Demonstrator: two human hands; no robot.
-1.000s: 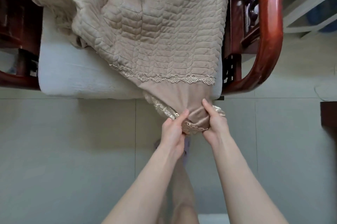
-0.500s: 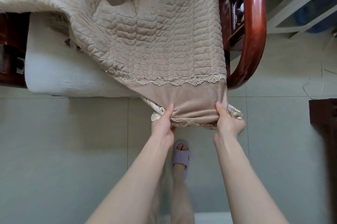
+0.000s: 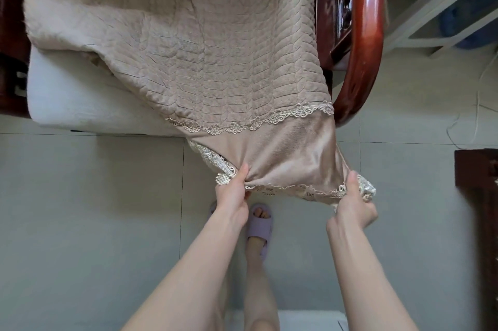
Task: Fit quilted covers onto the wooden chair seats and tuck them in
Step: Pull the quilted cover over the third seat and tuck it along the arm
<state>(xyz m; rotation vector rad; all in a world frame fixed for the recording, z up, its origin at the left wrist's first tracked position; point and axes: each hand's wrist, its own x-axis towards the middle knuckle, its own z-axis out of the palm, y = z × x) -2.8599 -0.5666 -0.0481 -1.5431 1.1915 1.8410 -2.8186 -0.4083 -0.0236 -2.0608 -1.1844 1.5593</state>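
The left hand (image 3: 233, 196) pinches the bottom hem of the quilted cover (image 3: 215, 47), thumb on top of the fabric and fingers curled beneath it, just where a folded-back piece of lace bunches up. The right hand (image 3: 353, 205) grips the same hem further along, at the cover's front right corner, its fingers closed round the lace edging (image 3: 310, 192). Held apart like this, the two hands draw the smooth skirt (image 3: 291, 152) taut between them, probably to spread the front flap flat before it goes down over the seat's front edge. Above the skirt a scalloped lace band (image 3: 250, 125) marks where the quilting ends; it sags in the middle and rises toward the curved red-brown armrest (image 3: 363, 34), so the cover sits askew. The quilted part lies over the back and right of the white seat cushion (image 3: 80, 99) and reaches its front right corner beside that armrest. The cushion's front left corner and left edge show bare, with the cover rumpled and folded over itself there. The fitting looks to be partway: the cover needs shifting left and squaring up before any tucking. Below, a foot in a lilac slipper (image 3: 260, 225) stands on the pale tiled floor (image 3: 94, 209).
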